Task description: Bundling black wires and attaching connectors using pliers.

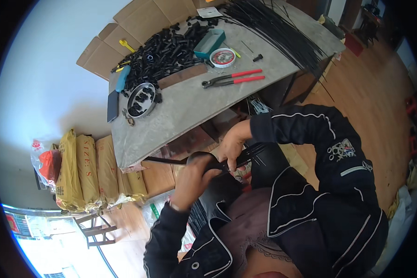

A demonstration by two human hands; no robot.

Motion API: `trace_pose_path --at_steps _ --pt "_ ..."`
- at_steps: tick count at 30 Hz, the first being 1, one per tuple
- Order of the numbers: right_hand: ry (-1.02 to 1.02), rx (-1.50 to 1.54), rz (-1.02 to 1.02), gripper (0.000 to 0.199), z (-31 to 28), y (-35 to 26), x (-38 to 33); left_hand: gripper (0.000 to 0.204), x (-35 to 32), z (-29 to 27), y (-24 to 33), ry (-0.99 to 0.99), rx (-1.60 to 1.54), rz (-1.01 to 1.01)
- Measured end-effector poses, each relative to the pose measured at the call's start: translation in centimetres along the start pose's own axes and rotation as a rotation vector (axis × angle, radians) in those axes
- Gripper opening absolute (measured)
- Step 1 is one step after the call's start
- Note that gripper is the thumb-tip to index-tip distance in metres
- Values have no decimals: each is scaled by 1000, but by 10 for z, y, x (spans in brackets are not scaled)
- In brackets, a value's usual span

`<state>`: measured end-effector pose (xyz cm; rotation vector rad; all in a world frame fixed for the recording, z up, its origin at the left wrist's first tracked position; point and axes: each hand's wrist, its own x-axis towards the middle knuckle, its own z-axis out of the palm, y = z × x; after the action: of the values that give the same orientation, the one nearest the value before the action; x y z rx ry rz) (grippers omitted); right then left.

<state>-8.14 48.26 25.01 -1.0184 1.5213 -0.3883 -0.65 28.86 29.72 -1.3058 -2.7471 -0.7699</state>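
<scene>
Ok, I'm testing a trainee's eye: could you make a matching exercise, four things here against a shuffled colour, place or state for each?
1. Pliers
2. Open box
3. Pile of long rods
4. Right hand

A. Teal
B. Coming out of a dark sleeve
C. Red handles
D. Partly over the table edge

Pairs: 1-C, 2-A, 3-D, 4-B

Left hand blurry; hold unclear

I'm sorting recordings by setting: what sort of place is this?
Probably a small workshop: a grey table bears a big heap of black parts and a pair of red-handled pliers.
</scene>
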Motion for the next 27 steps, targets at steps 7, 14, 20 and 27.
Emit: trace_pose_path --at_steps 7,14,20,27 --pt "-9 -292 70 42 32 -16 18 26 -26 85 -17 -906 -1247 -740" --pt "380 508 -494 45 42 -59 -40 16 6 24 -65 -498 -786 -256" --pt "517 65 80 62 56 -6 -17 19 104 -62 -31 -63 -1076 -298" --pt "704 568 -131 65 95 96 60 22 63 67 -16 391 -1350 -323"
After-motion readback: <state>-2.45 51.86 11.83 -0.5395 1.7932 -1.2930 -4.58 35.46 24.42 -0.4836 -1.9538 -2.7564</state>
